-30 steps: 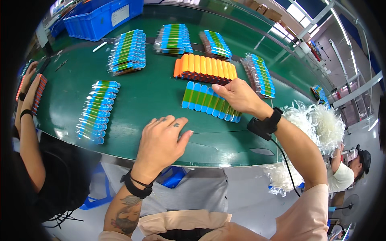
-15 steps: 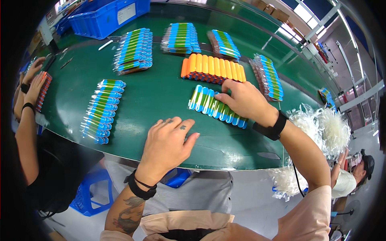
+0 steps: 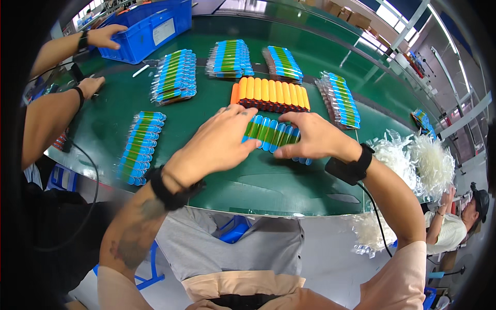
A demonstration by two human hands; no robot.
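Note:
A row of flat, round-ended blue strips with a green middle band (image 3: 267, 133) lies on the green table in front of me. My left hand (image 3: 219, 138) closes round its left end, thumb at the near edge and fingers at the far side. Towards the other end, my right hand (image 3: 316, 135) grips the row between thumb and fingers. Just beyond stands a stack of orange round-ended strips (image 3: 274, 92). To the left of my hands lies another blue-green row (image 3: 140, 147).
Blue-green stacks in clear wrap stand farther back: a left one (image 3: 174, 76), a middle one (image 3: 229, 58), and two at right (image 3: 283, 63), (image 3: 338, 99). A blue crate (image 3: 147, 36) is far left, beside a co-worker's hand (image 3: 106, 37). Clear plastic sleeves (image 3: 431, 165) bunch at the right edge.
My left hand has moved up and right onto the row's left end. My right hand now spreads thumb and fingers across the row. The co-worker's arms have reached towards the crate.

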